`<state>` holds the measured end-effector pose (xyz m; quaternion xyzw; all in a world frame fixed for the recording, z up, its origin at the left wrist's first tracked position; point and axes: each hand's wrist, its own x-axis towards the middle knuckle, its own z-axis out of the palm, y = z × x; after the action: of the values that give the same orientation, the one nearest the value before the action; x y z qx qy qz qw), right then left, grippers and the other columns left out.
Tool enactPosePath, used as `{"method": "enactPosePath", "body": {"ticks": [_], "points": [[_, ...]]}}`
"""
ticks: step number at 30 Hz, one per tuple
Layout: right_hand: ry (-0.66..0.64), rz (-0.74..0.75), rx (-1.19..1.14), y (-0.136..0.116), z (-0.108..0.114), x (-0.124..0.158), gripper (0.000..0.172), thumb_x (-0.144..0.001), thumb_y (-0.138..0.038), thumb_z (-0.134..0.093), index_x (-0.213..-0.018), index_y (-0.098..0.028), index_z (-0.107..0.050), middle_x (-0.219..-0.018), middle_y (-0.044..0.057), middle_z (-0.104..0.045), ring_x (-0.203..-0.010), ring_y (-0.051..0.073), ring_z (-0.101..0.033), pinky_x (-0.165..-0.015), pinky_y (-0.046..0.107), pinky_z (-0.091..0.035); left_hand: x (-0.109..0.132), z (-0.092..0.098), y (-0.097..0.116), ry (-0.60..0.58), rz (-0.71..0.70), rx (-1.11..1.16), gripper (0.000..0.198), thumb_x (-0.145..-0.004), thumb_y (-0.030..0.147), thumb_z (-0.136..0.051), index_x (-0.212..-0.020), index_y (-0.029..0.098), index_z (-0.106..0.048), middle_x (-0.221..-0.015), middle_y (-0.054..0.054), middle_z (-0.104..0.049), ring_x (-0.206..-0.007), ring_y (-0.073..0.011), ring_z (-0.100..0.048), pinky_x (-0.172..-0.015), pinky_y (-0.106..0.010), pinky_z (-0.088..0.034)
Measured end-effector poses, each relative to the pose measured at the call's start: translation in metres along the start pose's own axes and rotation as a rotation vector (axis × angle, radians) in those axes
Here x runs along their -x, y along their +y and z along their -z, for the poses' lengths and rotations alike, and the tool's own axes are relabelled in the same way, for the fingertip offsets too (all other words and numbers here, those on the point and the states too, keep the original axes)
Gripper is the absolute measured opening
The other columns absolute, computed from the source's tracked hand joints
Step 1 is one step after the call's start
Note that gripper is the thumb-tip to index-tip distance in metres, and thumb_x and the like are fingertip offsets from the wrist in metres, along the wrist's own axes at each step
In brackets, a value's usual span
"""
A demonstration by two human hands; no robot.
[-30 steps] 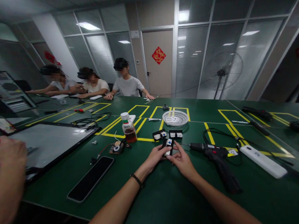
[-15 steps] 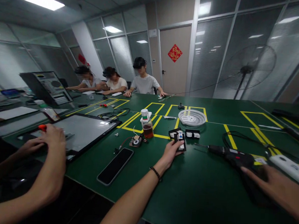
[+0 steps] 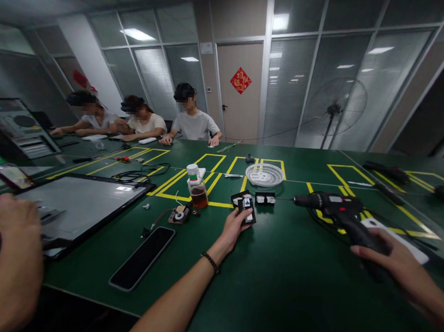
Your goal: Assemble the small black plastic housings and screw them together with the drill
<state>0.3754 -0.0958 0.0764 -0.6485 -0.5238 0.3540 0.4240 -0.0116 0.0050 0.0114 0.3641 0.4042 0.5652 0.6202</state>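
Observation:
My left hand [image 3: 236, 226], with a dark beaded bracelet at the wrist, grips a small black piece with white blocks [image 3: 248, 215]. Its thumb lies over the near end. Just behind it is another black-and-white piece [image 3: 237, 199], partly covered; a third similar piece [image 3: 265, 199] sits to the right on the table. At the right, my right hand [image 3: 392, 249] is wrapped round the handle of a black power drill [image 3: 340, 207]. The drill's long thin bit points left, toward the third piece. Whether a finger presses the trigger is hidden.
On the green table [image 3: 274, 289] are a phone [image 3: 143, 259], a small speaker-like part [image 3: 179, 213], a bottle of brown liquid [image 3: 198, 189] and a white basket [image 3: 264, 175]. At left, a co-worker's hand [image 3: 11, 218] is over a framed panel [image 3: 87, 208]. Several people sit opposite.
My view has turned to the right. The drill has come up off its low, tilted position, and its handle is now plainly in my right hand. My left hand keeps its hold on the black-and-white piece.

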Motion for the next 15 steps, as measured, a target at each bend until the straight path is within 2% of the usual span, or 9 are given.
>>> {"method": "enactPosePath", "body": {"ticks": [1,2,4,5,6,8,10,15], "points": [[0.040,-0.023,-0.049,-0.007,-0.001,0.004,0.059,-0.063,-0.042,-0.077,-0.116,-0.026,-0.058,-0.097,0.013,-0.070,-0.072,0.029,-0.068,-0.058,0.039,-0.054,-0.001,0.000,-0.001,0.001,0.000,-0.008,0.044,-0.075,0.038,-0.074,-0.113,0.017,-0.064,-0.114,-0.013,-0.066,-0.098,-0.0205,-0.066,-0.086,-0.036,-0.055],[0.009,-0.051,-0.132,-0.015,-0.004,0.005,0.064,-0.062,-0.040,-0.078,-0.120,-0.027,-0.056,-0.104,0.014,-0.069,-0.077,0.029,-0.067,-0.062,0.039,-0.055,-0.002,0.000,-0.002,0.001,0.001,-0.015,0.044,-0.075,0.038,-0.074,-0.113,0.017,-0.064,-0.114,-0.012,-0.066,-0.098,-0.0203,-0.066,-0.086,-0.035,-0.055],[-0.279,-0.093,-0.339,-0.033,-0.012,0.004,0.064,-0.066,-0.040,-0.075,-0.124,-0.024,-0.056,-0.114,0.016,-0.065,-0.078,0.028,-0.066,-0.063,0.039,-0.054,-0.004,0.000,-0.004,0.000,0.002,-0.024,0.045,-0.075,0.038,-0.073,-0.113,0.017,-0.064,-0.114,-0.012,-0.066,-0.098,-0.0200,-0.066,-0.085,-0.035,-0.055],[-0.392,-0.104,-0.445,-0.041,-0.019,0.001,0.059,-0.070,-0.044,-0.069,-0.123,-0.022,-0.057,-0.111,0.016,-0.066,-0.068,0.024,-0.064,-0.058,0.038,-0.052,-0.005,0.000,-0.004,0.002,0.000,-0.026,0.045,-0.075,0.038,-0.073,-0.113,0.016,-0.064,-0.114,-0.012,-0.066,-0.098,-0.0199,-0.066,-0.085,-0.034,-0.055],[-0.448,-0.099,-0.541,-0.047,-0.026,-0.003,0.053,-0.074,-0.047,-0.064,-0.120,-0.021,-0.060,-0.102,0.015,-0.068,-0.056,0.018,-0.058,-0.051,0.035,-0.048,-0.005,0.000,-0.005,0.005,-0.001,-0.029,0.045,-0.075,0.038,-0.073,-0.113,0.016,-0.064,-0.114,-0.012,-0.066,-0.097,-0.0197,-0.066,-0.085,-0.034,-0.055],[-0.463,-0.056,-0.665,-0.055,-0.042,-0.010,0.043,-0.078,-0.043,-0.062,-0.111,-0.017,-0.065,-0.073,0.008,-0.067,-0.043,0.010,-0.042,-0.044,0.028,-0.040,-0.005,-0.001,-0.005,0.011,0.000,-0.043,0.044,-0.075,0.039,-0.073,-0.112,0.016,-0.064,-0.113,-0.012,-0.067,-0.096,-0.0192,-0.066,-0.084,-0.033,-0.055],[-0.490,-0.058,-0.639,-0.056,-0.059,-0.012,0.039,-0.078,-0.039,-0.065,-0.106,-0.012,-0.067,-0.055,0.002,-0.056,-0.046,0.012,-0.044,-0.048,0.028,-0.040,-0.004,-0.001,-0.004,0.007,0.000,-0.055,0.044,-0.076,0.039,-0.073,-0.112,0.017,-0.064,-0.113,-0.012,-0.067,-0.095,-0.0190,-0.066,-0.085,-0.034,-0.055],[-0.515,-0.070,-0.496,-0.038,-0.089,-0.001,0.043,-0.080,-0.042,-0.066,-0.109,-0.010,-0.065,-0.054,0.000,-0.054,-0.051,0.015,-0.051,-0.053,0.029,-0.043,-0.003,-0.002,-0.003,-0.007,-0.014,-0.051,0.043,-0.076,0.038,-0.073,-0.112,0.018,-0.064,-0.115,-0.011,-0.066,-0.100,-0.0203,-0.065,-0.088,-0.035,-0.054]]}}
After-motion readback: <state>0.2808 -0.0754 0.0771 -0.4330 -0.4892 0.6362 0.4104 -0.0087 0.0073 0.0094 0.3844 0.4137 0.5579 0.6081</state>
